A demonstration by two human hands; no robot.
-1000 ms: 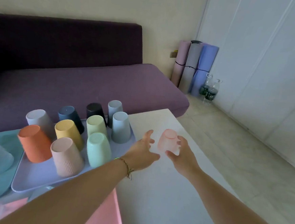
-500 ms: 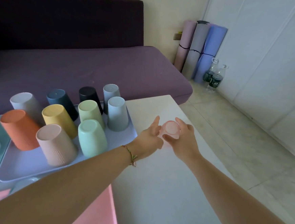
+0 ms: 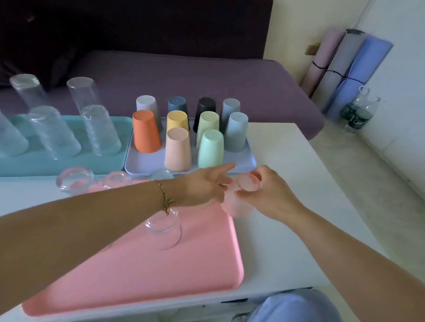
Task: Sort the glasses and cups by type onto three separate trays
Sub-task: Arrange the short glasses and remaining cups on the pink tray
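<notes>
Head: left forearm overlaps glass, pink tray.

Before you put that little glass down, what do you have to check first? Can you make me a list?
1. Does the right hand hold the little glass firmly? Ok, its fingers curl round it.
2. Is the glass well over the pink tray? Not ok, it is at the tray's far right corner, by the edge.
3. Is there bare room on the tray? Ok, its right side is free.
4. Does the type match? Ok, a short clear glass stands on that tray.
5. Is the left hand out of the way? Not ok, its straight fingers lie right beside the glass.
</notes>
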